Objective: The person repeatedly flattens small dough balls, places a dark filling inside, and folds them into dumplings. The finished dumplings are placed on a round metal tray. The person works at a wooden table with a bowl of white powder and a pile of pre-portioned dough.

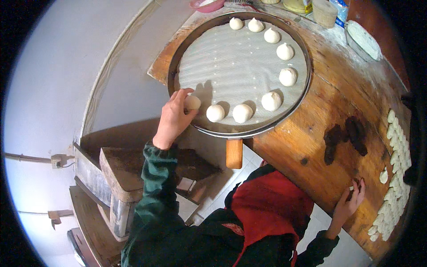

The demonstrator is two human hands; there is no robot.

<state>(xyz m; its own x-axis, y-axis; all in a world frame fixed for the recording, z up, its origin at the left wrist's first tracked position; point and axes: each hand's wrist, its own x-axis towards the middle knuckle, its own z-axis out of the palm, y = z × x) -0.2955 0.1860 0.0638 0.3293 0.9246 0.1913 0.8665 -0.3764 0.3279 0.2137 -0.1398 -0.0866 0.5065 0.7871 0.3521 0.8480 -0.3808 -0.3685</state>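
My left hand (174, 115) holds a round white dough bun (192, 102) between thumb and fingers, at the left inside edge of a large round pan (172, 63). A pale mesh liner (230, 66) covers the pan's floor. Several filled-looking dough buns with pinched tops, one of them a bun at the right (288, 77), form a curved row along the rim. On the wooden table (293, 133), near its front edge, rests my right hand (350, 200) with fingers loosely apart. A small pale spot shows by its thumb tip, too small to name. Beside it lies a single dough piece (383, 175).
Many small dough pieces (393, 200) lie heaped along the table's right side. A wooden handle (234, 153) projects from the pan. Behind stand a flour-filled container (363, 41), a tub (324, 14) and a pink bowl (208, 5). Dark, wet-looking marks (333, 143) stain the tabletop.
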